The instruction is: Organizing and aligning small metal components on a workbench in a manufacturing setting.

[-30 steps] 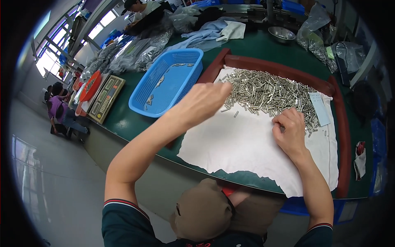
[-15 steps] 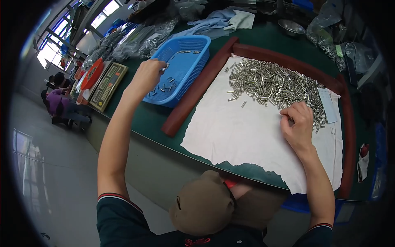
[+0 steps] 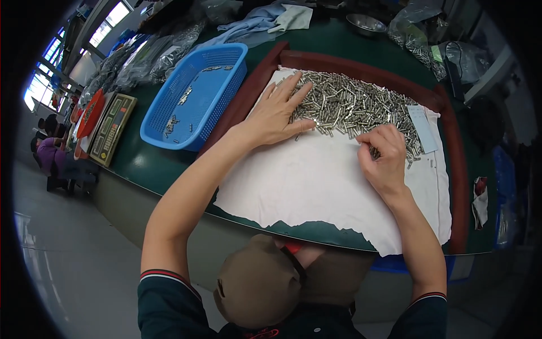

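Observation:
A heap of small silvery metal cylinders point(image 3: 355, 99) lies on a white cloth point(image 3: 305, 186). My left hand point(image 3: 275, 116) is spread flat at the heap's left edge, its fingers reaching over the outermost cylinders. At the heap's front edge, my right hand point(image 3: 385, 158) has its fingers curled and the thumb close to the index finger. What it pinches, if anything, is hidden. To the left stands a blue plastic basket point(image 3: 219, 116) with a few small clusters of cylinders on its bottom.
Dark red padded bars point(image 3: 361, 66) border the cloth at the left, back and right. A pale paper slip point(image 3: 422, 129) lies right of the heap. A scale point(image 3: 113, 130) and a red tray point(image 3: 90, 113) sit farther left. A metal bowl point(image 3: 366, 24) stands behind.
My left hand has come from over the blue basket to the heap's left edge, and its fingers have spread. My right hand stays curled by the heap. The whole view has shifted somewhat.

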Demonstrator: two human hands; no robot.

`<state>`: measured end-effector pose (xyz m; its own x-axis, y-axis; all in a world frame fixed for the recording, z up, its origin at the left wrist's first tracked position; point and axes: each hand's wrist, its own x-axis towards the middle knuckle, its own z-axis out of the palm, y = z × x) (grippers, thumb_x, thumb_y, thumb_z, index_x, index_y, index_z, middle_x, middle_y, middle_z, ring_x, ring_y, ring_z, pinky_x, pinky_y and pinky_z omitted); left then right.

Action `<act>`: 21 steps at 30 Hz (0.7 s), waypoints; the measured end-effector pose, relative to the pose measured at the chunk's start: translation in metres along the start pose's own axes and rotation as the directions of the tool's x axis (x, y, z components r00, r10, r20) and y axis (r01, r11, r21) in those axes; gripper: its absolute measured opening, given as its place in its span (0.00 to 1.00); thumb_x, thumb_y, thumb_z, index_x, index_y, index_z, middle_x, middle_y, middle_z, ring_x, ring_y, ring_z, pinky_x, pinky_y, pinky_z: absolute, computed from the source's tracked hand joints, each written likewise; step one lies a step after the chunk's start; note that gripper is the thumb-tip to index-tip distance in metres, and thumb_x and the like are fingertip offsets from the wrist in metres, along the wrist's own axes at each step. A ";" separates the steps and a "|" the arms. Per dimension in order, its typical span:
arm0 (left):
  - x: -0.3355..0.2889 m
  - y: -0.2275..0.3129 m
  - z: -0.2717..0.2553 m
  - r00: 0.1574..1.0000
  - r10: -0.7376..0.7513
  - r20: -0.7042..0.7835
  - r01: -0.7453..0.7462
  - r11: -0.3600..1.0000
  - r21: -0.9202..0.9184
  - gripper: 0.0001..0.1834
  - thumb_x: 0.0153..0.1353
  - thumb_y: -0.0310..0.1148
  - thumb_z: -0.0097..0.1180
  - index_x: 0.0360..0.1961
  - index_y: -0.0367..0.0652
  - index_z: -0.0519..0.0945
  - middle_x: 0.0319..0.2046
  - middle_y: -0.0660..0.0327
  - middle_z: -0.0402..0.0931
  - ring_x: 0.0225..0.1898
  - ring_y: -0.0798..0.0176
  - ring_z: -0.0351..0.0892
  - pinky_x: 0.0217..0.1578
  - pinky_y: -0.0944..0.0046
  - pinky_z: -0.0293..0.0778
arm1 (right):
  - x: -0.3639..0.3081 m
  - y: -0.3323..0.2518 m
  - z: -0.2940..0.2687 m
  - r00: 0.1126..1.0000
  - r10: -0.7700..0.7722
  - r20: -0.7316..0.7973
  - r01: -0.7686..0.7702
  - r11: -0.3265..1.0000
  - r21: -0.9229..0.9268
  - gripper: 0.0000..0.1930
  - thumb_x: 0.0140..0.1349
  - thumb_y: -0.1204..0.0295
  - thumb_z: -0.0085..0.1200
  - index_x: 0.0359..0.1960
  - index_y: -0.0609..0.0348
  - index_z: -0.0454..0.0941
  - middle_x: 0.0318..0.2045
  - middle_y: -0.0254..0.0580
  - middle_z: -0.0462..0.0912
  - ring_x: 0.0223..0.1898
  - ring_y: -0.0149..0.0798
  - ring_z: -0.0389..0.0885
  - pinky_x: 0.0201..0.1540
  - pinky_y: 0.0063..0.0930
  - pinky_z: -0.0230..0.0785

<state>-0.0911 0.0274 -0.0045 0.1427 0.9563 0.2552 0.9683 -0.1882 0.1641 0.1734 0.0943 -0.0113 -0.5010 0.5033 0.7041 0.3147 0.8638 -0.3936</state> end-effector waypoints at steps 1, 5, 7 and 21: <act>0.007 0.001 0.008 1.000 -0.030 0.000 0.030 1.000 0.008 0.46 0.63 0.65 0.46 0.73 0.45 0.54 0.73 0.44 0.45 0.74 0.44 0.45 0.71 0.47 0.42 | 0.000 0.001 0.000 1.000 0.001 0.005 -0.001 1.000 -0.018 0.05 0.44 0.80 0.55 0.23 0.56 0.81 0.24 0.34 0.76 0.33 0.39 0.74 0.39 0.34 0.60; 0.023 0.009 0.030 0.999 0.047 0.006 -0.046 0.994 -0.102 0.50 0.59 0.70 0.46 0.74 0.51 0.52 0.73 0.46 0.46 0.74 0.43 0.43 0.72 0.46 0.41 | -0.001 0.004 0.001 1.000 0.022 0.001 -0.022 1.000 -0.019 0.05 0.44 0.80 0.55 0.23 0.56 0.81 0.24 0.34 0.76 0.33 0.39 0.74 0.39 0.34 0.61; 0.023 0.023 0.031 0.992 0.122 0.019 -0.120 0.987 -0.104 0.48 0.59 0.70 0.46 0.73 0.51 0.57 0.73 0.48 0.48 0.74 0.43 0.45 0.71 0.46 0.43 | 0.000 0.005 0.001 1.000 0.027 0.002 -0.027 1.000 -0.007 0.05 0.44 0.80 0.56 0.23 0.55 0.81 0.24 0.34 0.77 0.33 0.39 0.74 0.39 0.34 0.61; -0.031 0.091 0.006 0.921 0.327 0.212 -0.300 0.942 -0.149 0.50 0.58 0.72 0.42 0.72 0.49 0.58 0.73 0.49 0.47 0.74 0.43 0.44 0.70 0.40 0.43 | 0.005 0.012 -0.008 1.000 0.024 -0.013 -0.025 0.999 -0.033 0.07 0.46 0.83 0.55 0.27 0.59 0.82 0.26 0.38 0.79 0.33 0.41 0.75 0.39 0.34 0.64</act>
<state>-0.0059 -0.0181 -0.0035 0.4910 0.8668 0.0867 0.8391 -0.4974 0.2204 0.1808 0.1075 -0.0078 -0.4823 0.5239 0.7021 0.3532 0.8497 -0.3915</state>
